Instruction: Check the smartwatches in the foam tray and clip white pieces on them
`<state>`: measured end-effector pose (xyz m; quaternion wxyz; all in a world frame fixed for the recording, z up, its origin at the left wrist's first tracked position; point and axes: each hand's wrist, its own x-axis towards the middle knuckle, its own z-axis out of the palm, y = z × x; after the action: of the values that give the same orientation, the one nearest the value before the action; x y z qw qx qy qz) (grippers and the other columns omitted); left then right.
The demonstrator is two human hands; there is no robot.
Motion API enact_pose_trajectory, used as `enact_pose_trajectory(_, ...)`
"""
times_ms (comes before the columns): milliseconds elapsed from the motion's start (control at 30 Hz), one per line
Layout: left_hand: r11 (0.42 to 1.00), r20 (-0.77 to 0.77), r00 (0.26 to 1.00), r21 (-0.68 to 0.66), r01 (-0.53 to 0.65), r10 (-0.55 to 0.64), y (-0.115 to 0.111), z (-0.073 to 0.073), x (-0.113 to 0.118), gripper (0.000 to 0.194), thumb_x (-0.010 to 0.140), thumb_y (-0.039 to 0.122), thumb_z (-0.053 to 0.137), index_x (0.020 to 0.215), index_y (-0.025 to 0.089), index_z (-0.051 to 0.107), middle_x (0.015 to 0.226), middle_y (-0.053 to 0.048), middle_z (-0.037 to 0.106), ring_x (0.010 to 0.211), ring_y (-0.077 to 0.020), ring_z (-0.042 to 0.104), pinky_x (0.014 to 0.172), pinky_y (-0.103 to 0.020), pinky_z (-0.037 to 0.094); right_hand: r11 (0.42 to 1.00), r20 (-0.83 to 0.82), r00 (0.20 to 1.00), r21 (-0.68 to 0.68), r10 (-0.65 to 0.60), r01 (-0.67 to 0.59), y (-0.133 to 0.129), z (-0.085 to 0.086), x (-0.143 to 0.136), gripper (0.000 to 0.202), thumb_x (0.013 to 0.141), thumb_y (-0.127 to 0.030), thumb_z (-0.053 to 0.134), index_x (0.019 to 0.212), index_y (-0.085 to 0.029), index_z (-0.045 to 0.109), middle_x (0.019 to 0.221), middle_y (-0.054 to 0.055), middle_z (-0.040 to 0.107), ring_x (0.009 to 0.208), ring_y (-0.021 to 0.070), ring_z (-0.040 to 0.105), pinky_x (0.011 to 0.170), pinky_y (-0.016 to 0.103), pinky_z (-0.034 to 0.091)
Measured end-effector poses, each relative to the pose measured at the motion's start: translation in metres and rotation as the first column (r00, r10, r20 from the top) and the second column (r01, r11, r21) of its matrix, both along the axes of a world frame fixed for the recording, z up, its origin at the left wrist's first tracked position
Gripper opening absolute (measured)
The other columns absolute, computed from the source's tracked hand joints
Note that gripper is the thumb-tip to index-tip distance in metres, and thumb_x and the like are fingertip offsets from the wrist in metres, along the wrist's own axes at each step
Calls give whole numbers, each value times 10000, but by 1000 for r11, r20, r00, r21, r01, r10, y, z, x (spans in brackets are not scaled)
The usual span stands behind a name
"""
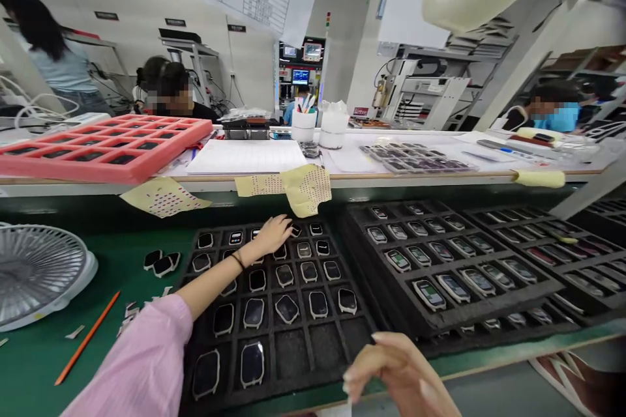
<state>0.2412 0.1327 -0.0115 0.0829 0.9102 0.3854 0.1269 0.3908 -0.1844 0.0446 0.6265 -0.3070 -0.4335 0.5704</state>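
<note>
My left hand point(272, 234) reaches across a black foam tray point(293, 339) full of small watch cases and rests on the far row, its fingers curled over one watch case point(295, 230). Whether it grips that case I cannot tell. A pink sleeve covers my left arm. My right hand point(391, 371) hovers low at the near edge of the bench, fingers loosely bent, with a small white scrap point(337, 409) just under it. Several cells in the tray's near rows are bare.
More black trays of watches point(440, 273) lie stacked to the right. A white fan point(34, 273), loose watch cases point(161, 262) and an orange pencil point(88, 337) lie on the green mat at left. A raised shelf holds a red tray point(98, 146), papers and cups; people work beyond.
</note>
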Motion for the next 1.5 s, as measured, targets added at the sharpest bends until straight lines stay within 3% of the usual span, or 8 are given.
enact_pose_trajectory(200, 968, -155, 965, -102, -228, 211, -26, 18, -156, 233, 822, 261, 449, 950, 158, 614, 1014, -122, 638, 971, -277, 619, 877, -394, 478, 985, 410, 912, -146, -22, 89, 32, -40, -15, 386, 919, -503, 473, 1187, -258, 605, 1073, 109, 708, 936, 253, 671, 809, 400, 530)
enact_pose_trajectory(367, 934, -194, 946, -197, -298, 260, -36, 5, -214, 381, 791, 367, 540, 1116, 175, 591, 1116, -107, 665, 975, -254, 643, 815, -315, 504, 996, 756, 650, 29, -73, 79, 73, -49, -23, 315, 947, -402, 448, 1132, -239, 643, 1123, 91, 691, 1027, 239, 652, 908, 388, 509)
enact_pose_trajectory(467, 938, -180, 959, -231, -256, 218, -27, 2, -218, 390, 805, 404, 553, 1142, 216, 609, 1099, -63, 696, 978, -226, 652, 806, -273, 502, 973, 866, 446, 219, -226, 69, 126, -47, -15, 305, 950, -346, 420, 1095, -214, 653, 1119, 88, 691, 1058, 234, 637, 932, 380, 494)
enact_pose_trajectory(567, 953, -157, 967, -200, -228, 199, -19, -2, -215, 395, 779, 417, 598, 1126, 233, 637, 1129, -69, 685, 1087, -258, 605, 860, -293, 483, 960, 952, 125, 271, -278, 73, 191, -50, -8, 284, 929, -236, 425, 1090, -177, 652, 1113, 96, 685, 1068, 220, 624, 960, 351, 471)
enact_pose_trajectory(800, 976, -19, 981, -104, -194, 193, -23, -4, -204, 326, 724, 311, 635, 1030, 199, 649, 1034, -97, 626, 951, -268, 627, 852, -369, 489, 950, 965, -68, 261, -253, 171, 282, -81, -21, 359, 916, -189, 446, 1242, -115, 576, 1320, 185, 557, 1237, 273, 511, 1049, 418, 373)
enact_pose_trajectory(1133, 984, 61, 995, -153, 93, -84, -7, 3, -158, 306, 745, 299, 582, 1027, 191, 634, 1045, -82, 642, 979, -223, 637, 904, -323, 484, 966, 958, -145, 256, -247, 46, 286, -87, -12, 482, 855, 0, 378, 1309, -49, 534, 1406, 195, 488, 1342, 243, 408, 1123, 403, 278)
enact_pose_trajectory(1400, 967, -68, 983, -200, 155, -172, 10, 8, -141, 244, 595, 236, 510, 823, 225, 596, 906, -39, 716, 855, -226, 667, 793, -287, 484, 929, 931, -133, 311, -340, -199, 246, -79, -51, 432, 979, -359, 433, 1385, -213, 448, 1492, 58, 408, 1385, 147, 330, 1157, 332, 199)
enact_pose_trajectory(1500, 962, -36, 992, -251, 105, -118, 17, -2, -144, 287, 576, 291, 515, 847, 248, 597, 987, -28, 728, 926, -240, 672, 845, -279, 474, 904, 917, -164, 305, -364, -298, 236, -86, -62, 460, 985, -378, 413, 1399, -179, 421, 1511, 105, 361, 1409, 198, 289, 1159, 399, 195)
